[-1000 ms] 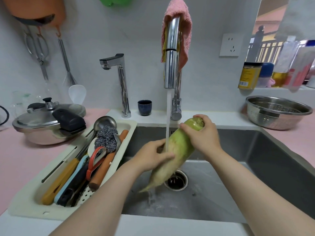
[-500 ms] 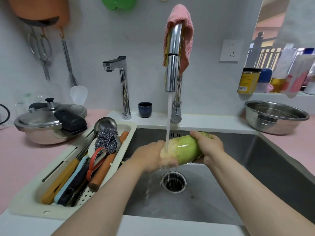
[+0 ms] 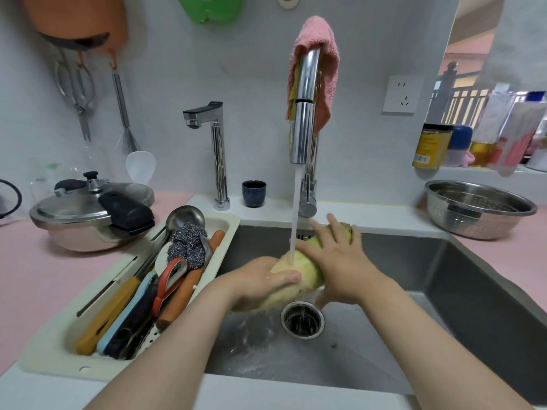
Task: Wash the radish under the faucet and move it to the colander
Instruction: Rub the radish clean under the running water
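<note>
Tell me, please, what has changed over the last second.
The radish has swung from steeply tilted, tip down, to a flatter slant under the stream. The right hand has released its top end and lays spread fingers over it; the left hand still grips lower down. The faucet still runs; the colander has not moved.

Pink counter (image 3: 44, 276): pressure cooker (image 3: 88, 211) left, colander (image 3: 473, 229) right.

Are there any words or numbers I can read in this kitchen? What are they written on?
Nothing here can really be read.
On the yellow jar: a barcode and dark print, too blurred to read.
On the bottles beside it: labels too blurred to read.
On the wall socket: only slots, no words.
</note>
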Demonstrator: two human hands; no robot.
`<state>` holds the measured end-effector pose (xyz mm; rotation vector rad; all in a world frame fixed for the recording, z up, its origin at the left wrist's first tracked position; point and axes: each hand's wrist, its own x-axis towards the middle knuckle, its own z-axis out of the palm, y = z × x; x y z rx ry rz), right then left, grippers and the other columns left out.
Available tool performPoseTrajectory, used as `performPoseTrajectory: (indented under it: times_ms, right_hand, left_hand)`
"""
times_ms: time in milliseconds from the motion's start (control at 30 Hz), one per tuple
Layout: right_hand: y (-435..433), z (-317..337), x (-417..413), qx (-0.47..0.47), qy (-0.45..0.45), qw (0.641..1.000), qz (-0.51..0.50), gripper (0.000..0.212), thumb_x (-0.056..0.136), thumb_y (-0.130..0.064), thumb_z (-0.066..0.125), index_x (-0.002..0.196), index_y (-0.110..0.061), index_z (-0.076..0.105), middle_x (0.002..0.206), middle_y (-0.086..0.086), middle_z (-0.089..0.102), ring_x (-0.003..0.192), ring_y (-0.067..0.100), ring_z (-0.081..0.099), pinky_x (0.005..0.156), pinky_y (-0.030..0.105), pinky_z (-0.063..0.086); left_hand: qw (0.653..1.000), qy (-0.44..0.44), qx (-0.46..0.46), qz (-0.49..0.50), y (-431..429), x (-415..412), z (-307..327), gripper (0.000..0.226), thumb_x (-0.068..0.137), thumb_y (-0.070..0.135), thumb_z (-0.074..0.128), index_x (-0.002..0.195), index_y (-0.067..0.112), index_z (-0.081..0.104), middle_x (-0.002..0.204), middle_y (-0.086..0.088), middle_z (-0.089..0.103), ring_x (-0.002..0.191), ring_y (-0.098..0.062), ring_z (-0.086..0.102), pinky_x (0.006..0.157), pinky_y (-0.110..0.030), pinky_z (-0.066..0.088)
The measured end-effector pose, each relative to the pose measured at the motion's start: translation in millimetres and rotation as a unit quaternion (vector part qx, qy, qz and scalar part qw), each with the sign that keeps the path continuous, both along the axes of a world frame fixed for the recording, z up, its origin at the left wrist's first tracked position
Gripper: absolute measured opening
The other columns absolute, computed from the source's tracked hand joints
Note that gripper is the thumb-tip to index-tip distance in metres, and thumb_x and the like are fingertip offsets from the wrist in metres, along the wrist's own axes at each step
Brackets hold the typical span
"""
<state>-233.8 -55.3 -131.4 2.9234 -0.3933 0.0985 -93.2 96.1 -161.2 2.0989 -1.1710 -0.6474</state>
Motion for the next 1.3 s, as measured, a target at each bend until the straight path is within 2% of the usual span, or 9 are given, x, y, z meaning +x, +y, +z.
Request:
performPoseTrajectory:
  times_ms: [100, 200, 333, 467, 533, 867, 1033, 1133, 1300]
  right_hand:
    - [7.0, 1.1, 7.8, -0.105, -0.005, 0.993, 0.046, 0.102, 0.064, -0.056, 0.085, 0.15, -0.032, 0.037, 0.148, 0.006, 0.045, 0.147, 0.031, 0.032, 0.119, 0.071, -0.004]
    - [8.7, -3.7, 7.8, -0.114, -0.019, 0.992, 0.053, 0.083, 0.071, -0.055, 0.076, 0.143, -0.031, 0.043, 0.131, 0.002, 0.056, 0.126, 0.028, 0.051, 0.117, 0.064, 0.014]
    - [11.5, -9.1, 8.2, -0.073, 0.03, 0.997, 0.014, 0.088, 0.066, -0.065, 0.075, 0.142, -0.036, 0.041, 0.126, -0.002, 0.057, 0.119, 0.025, 0.053, 0.105, 0.053, 0.032]
    - [5.1, -7.0, 4.4, -0.011, 0.043, 0.998, -0.035, 0.096, 0.057, -0.076, 0.075, 0.139, -0.038, 0.044, 0.124, -0.007, 0.062, 0.117, 0.022, 0.057, 0.1, 0.045, 0.04]
    - [0.5, -5.4, 2.4, 0.005, 0.032, 0.998, -0.05, 0.092, 0.055, -0.076, 0.075, 0.134, -0.037, 0.047, 0.122, -0.008, 0.064, 0.115, 0.022, 0.059, 0.097, 0.043, 0.042]
    - [1.9, -1.7, -2.3, 0.087, 0.026, 0.994, -0.066, 0.087, 0.056, -0.076, 0.075, 0.132, -0.042, 0.052, 0.119, -0.014, 0.071, 0.111, 0.019, 0.066, 0.085, 0.031, 0.049]
    - [9.8, -4.5, 0.2, 0.123, 0.033, 0.99, -0.068, 0.081, 0.058, -0.077, 0.074, 0.129, -0.043, 0.054, 0.115, -0.012, 0.072, 0.107, 0.02, 0.066, 0.082, 0.031, 0.048]
    - [13.2, -8.0, 3.2, 0.156, 0.011, 0.984, -0.084, 0.08, 0.058, -0.079, 0.07, 0.128, -0.044, 0.056, 0.117, -0.011, 0.073, 0.108, 0.02, 0.066, 0.079, 0.031, 0.044]
    - [8.4, -4.2, 3.2, 0.134, -0.017, 0.984, -0.116, 0.085, 0.059, -0.082, 0.065, 0.133, -0.044, 0.052, 0.119, -0.01, 0.072, 0.111, 0.019, 0.066, 0.082, 0.031, 0.047]
  left_hand:
    - [1.0, -0.019, 0.008, -0.022, 0.1, -1.4, 3.0, 0.041, 0.093, 0.051, 0.066, 0.123, 0.024, 0.064, 0.112, 0.005, 0.067, 0.102, -0.015, 0.063, 0.088, -0.029, 0.048]
    - [0.999, -0.008, 0.03, -0.026, 3.1, 4.2, 2.4, 0.067, 0.077, 0.061, 0.071, 0.134, 0.028, 0.057, 0.121, 0.005, 0.065, 0.11, -0.017, 0.063, 0.097, -0.035, 0.05]
    - [0.995, -0.08, 0.033, -0.044, -1.2, -3.3, 4.4, 0.07, 0.075, 0.051, 0.08, 0.136, 0.028, 0.055, 0.122, 0.008, 0.062, 0.11, -0.017, 0.06, 0.099, -0.037, 0.051]
    - [0.947, -0.311, 0.068, -0.036, -13.2, -18.7, 1.5, 0.084, 0.062, 0.058, 0.084, 0.136, 0.036, 0.052, 0.125, 0.009, 0.064, 0.113, -0.018, 0.062, 0.09, -0.038, 0.054]
    - [0.936, -0.349, 0.019, -0.041, -15.3, -20.5, 3.7, 0.091, 0.063, 0.057, 0.085, 0.144, 0.044, 0.045, 0.131, 0.01, 0.065, 0.12, -0.017, 0.06, 0.093, -0.038, 0.053]
    - [0.968, -0.216, -0.024, -0.121, -7.3, 5.2, 0.1, 0.076, 0.086, 0.043, 0.077, 0.153, 0.034, 0.044, 0.157, 0.011, 0.048, 0.143, -0.012, 0.042, 0.121, -0.036, 0.03]
    - [0.963, -0.258, 0.006, -0.076, -8.5, -1.8, 7.9, 0.044, 0.096, 0.055, 0.056, 0.134, 0.034, 0.064, 0.131, 0.004, 0.065, 0.123, -0.018, 0.056, 0.11, -0.044, 0.037]
    - [0.957, -0.289, -0.009, -0.023, -13.7, -5.4, 9.9, 0.042, 0.098, 0.06, 0.048, 0.125, 0.036, 0.069, 0.126, 0.005, 0.069, 0.119, -0.02, 0.056, 0.108, -0.042, 0.035]
    - [0.945, -0.32, 0.017, -0.07, -12.0, -6.2, 8.1, 0.063, 0.099, 0.058, 0.049, 0.157, 0.036, 0.036, 0.16, 0.003, 0.039, 0.148, -0.021, 0.027, 0.122, -0.037, 0.012]
